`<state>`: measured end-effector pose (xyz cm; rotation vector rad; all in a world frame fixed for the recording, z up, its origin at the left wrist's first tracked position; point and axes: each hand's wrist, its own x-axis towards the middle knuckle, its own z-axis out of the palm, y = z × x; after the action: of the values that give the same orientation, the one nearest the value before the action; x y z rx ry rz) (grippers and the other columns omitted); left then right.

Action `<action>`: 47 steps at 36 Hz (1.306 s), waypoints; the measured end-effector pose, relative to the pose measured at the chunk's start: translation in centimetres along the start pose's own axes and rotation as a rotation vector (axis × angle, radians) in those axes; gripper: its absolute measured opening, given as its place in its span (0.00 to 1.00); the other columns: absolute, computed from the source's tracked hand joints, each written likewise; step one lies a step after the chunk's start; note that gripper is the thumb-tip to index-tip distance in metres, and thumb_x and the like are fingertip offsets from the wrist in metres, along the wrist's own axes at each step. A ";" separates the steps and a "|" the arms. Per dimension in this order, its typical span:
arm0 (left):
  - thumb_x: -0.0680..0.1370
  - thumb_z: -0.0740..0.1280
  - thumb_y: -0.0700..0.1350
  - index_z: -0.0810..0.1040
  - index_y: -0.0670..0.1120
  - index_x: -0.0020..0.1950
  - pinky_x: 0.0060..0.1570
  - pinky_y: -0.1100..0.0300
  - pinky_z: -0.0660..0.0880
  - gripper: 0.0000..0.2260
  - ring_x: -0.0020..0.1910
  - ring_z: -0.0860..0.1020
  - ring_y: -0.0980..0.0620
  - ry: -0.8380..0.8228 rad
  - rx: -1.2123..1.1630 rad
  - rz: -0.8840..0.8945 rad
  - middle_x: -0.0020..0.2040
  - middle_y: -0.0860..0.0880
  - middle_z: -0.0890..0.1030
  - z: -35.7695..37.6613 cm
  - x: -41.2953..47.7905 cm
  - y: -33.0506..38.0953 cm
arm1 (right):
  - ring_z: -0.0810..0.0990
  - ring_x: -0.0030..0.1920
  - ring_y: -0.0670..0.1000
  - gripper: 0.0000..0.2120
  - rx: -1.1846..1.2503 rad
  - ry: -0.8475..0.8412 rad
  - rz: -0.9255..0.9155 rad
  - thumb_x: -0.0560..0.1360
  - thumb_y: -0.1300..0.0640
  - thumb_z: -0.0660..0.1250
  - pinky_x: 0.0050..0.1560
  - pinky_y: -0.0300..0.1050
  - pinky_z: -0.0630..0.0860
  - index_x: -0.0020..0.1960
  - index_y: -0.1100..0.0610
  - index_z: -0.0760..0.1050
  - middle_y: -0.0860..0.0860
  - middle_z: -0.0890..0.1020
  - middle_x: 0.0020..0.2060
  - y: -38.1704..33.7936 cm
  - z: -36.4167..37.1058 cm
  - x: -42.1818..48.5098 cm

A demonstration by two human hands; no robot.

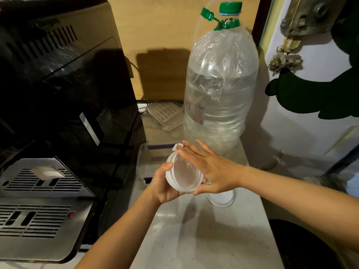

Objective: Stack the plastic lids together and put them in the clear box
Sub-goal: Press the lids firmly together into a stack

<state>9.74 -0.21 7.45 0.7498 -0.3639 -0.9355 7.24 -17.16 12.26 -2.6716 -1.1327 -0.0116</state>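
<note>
A stack of round translucent plastic lids (183,176) is tilted on edge above the counter. My left hand (165,186) cups it from below and left, thumb on the rim. My right hand (211,167) lies flat against the stack's right side, fingers straight and spread, thumb under the lower edge. Behind the hands sits the clear box (143,152), a low rectangular container with something blue inside; the hands hide its near part. Another white lid (221,199) lies flat on the counter, just below my right hand.
A large water bottle with a green cap (219,84) stands behind the box. A black coffee machine (64,84) with a steel drip tray (40,202) fills the left. The light countertop (204,239) extends toward me. A white wall with dark green shapes stands at right.
</note>
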 end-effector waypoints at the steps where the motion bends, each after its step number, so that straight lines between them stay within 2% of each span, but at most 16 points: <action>1: 0.58 0.76 0.58 0.79 0.51 0.54 0.48 0.53 0.79 0.26 0.52 0.80 0.43 -0.005 -0.002 0.005 0.50 0.47 0.83 -0.1 0.0 0.0 | 0.31 0.72 0.41 0.48 0.031 -0.005 0.005 0.71 0.43 0.68 0.71 0.40 0.28 0.72 0.45 0.32 0.40 0.36 0.72 -0.1 -0.1 0.0; 3: 0.57 0.77 0.58 0.80 0.51 0.53 0.46 0.52 0.80 0.27 0.51 0.81 0.43 -0.004 -0.019 0.021 0.49 0.47 0.83 -0.1 0.0 0.0 | 0.32 0.72 0.40 0.47 0.106 -0.012 0.021 0.71 0.46 0.69 0.71 0.34 0.32 0.71 0.44 0.34 0.43 0.39 0.73 -0.1 -0.2 0.1; 6: 0.54 0.79 0.57 0.81 0.51 0.52 0.42 0.52 0.81 0.29 0.50 0.81 0.43 0.001 -0.050 0.046 0.48 0.46 0.84 0.1 -0.1 0.1 | 0.34 0.73 0.38 0.48 0.185 -0.010 0.050 0.70 0.47 0.70 0.70 0.27 0.37 0.72 0.44 0.34 0.41 0.40 0.73 -0.2 -0.2 0.2; 8: 0.52 0.79 0.57 0.81 0.51 0.51 0.42 0.52 0.81 0.29 0.49 0.81 0.42 0.011 -0.057 0.057 0.47 0.46 0.84 0.2 -0.2 0.0 | 0.35 0.73 0.38 0.48 0.220 -0.003 0.062 0.70 0.48 0.71 0.70 0.26 0.39 0.71 0.43 0.34 0.39 0.41 0.72 -0.3 -0.2 0.2; 11: 0.55 0.78 0.58 0.81 0.51 0.51 0.43 0.54 0.81 0.27 0.49 0.81 0.45 0.017 -0.022 0.074 0.47 0.48 0.84 0.4 -0.3 0.1 | 0.36 0.73 0.39 0.49 0.248 0.012 0.073 0.70 0.50 0.71 0.70 0.27 0.41 0.71 0.46 0.34 0.40 0.43 0.72 -0.5 -0.1 0.1; 14: 0.60 0.75 0.58 0.80 0.53 0.52 0.45 0.57 0.79 0.23 0.50 0.81 0.49 0.041 0.046 0.083 0.48 0.50 0.84 0.9 -0.5 0.2 | 0.37 0.73 0.39 0.49 0.280 0.030 0.087 0.69 0.52 0.72 0.71 0.29 0.44 0.72 0.46 0.37 0.40 0.45 0.72 -0.7 -0.1 0.3; 18: 0.61 0.74 0.57 0.80 0.52 0.53 0.45 0.59 0.79 0.22 0.49 0.81 0.51 0.069 0.051 0.070 0.47 0.50 0.84 1.1 -0.6 0.2 | 0.40 0.74 0.40 0.48 0.351 0.035 0.123 0.67 0.49 0.73 0.73 0.40 0.49 0.70 0.43 0.40 0.39 0.47 0.72 -1.3 0.0 0.5; 21: 0.64 0.72 0.55 0.79 0.51 0.55 0.48 0.60 0.78 0.20 0.50 0.80 0.52 0.061 0.067 0.075 0.49 0.51 0.83 0.8 -0.7 0.3 | 0.42 0.73 0.38 0.44 0.420 0.076 0.155 0.68 0.49 0.73 0.72 0.40 0.49 0.69 0.41 0.43 0.38 0.49 0.71 -1.8 0.2 0.5; 24: 0.62 0.75 0.54 0.80 0.50 0.53 0.48 0.60 0.78 0.22 0.49 0.81 0.52 0.063 0.110 0.086 0.47 0.51 0.83 0.7 -0.7 0.3 | 0.44 0.73 0.38 0.42 0.486 0.124 0.185 0.68 0.51 0.73 0.71 0.39 0.51 0.67 0.38 0.45 0.37 0.51 0.70 -2.2 0.3 0.5; 27: 0.59 0.76 0.54 0.80 0.50 0.52 0.46 0.60 0.79 0.24 0.47 0.81 0.52 0.045 0.139 0.104 0.46 0.50 0.84 0.6 -0.7 0.3 | 0.49 0.75 0.45 0.43 0.515 0.157 0.193 0.68 0.52 0.73 0.74 0.47 0.56 0.66 0.36 0.43 0.38 0.51 0.71 -2.6 0.3 0.5; 29: 0.57 0.77 0.54 0.79 0.49 0.53 0.44 0.60 0.79 0.27 0.46 0.81 0.52 0.059 0.149 0.109 0.45 0.50 0.84 0.6 -0.8 0.4 | 0.51 0.75 0.46 0.44 0.530 0.156 0.200 0.68 0.53 0.73 0.74 0.49 0.58 0.66 0.36 0.42 0.37 0.50 0.71 -2.7 0.2 0.5; 34: 0.52 0.79 0.55 0.73 0.46 0.54 0.39 0.60 0.80 0.34 0.42 0.82 0.52 0.100 0.145 0.099 0.42 0.50 0.84 1.0 -0.9 0.5 | 0.51 0.74 0.43 0.44 0.524 0.128 0.215 0.69 0.53 0.72 0.73 0.45 0.59 0.67 0.38 0.40 0.37 0.48 0.71 -2.7 0.0 0.4; 39: 0.52 0.79 0.55 0.77 0.47 0.52 0.39 0.60 0.80 0.32 0.43 0.82 0.51 0.113 0.139 0.102 0.42 0.49 0.84 1.1 -0.9 0.3 | 0.47 0.71 0.35 0.45 0.469 0.081 0.210 0.71 0.53 0.71 0.68 0.28 0.51 0.66 0.39 0.37 0.33 0.43 0.69 -2.4 -0.1 0.4; 40: 0.52 0.79 0.55 0.77 0.47 0.52 0.40 0.60 0.80 0.32 0.43 0.82 0.51 0.120 0.145 0.100 0.42 0.49 0.84 1.1 -0.9 0.3 | 0.46 0.71 0.35 0.45 0.463 0.076 0.209 0.71 0.54 0.71 0.68 0.28 0.50 0.66 0.38 0.36 0.33 0.42 0.69 -2.4 -0.2 0.4; 43: 0.51 0.79 0.55 0.76 0.48 0.52 0.40 0.60 0.80 0.32 0.42 0.82 0.52 0.138 0.179 0.097 0.41 0.50 0.84 1.2 -0.9 0.4 | 0.47 0.71 0.37 0.47 0.453 0.068 0.210 0.71 0.54 0.71 0.70 0.36 0.53 0.65 0.36 0.34 0.36 0.41 0.70 -2.4 -0.3 0.5; 47: 0.51 0.79 0.55 0.78 0.49 0.51 0.39 0.61 0.80 0.30 0.42 0.81 0.53 0.147 0.199 0.094 0.41 0.50 0.84 1.2 -0.9 0.5 | 0.46 0.70 0.36 0.51 0.524 0.108 0.253 0.69 0.56 0.73 0.69 0.36 0.54 0.64 0.35 0.32 0.32 0.40 0.67 -2.5 -0.2 0.5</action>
<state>8.77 0.20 8.66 0.9694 -0.3626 -0.7572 5.88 -15.18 13.01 -2.2853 -0.6442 0.1605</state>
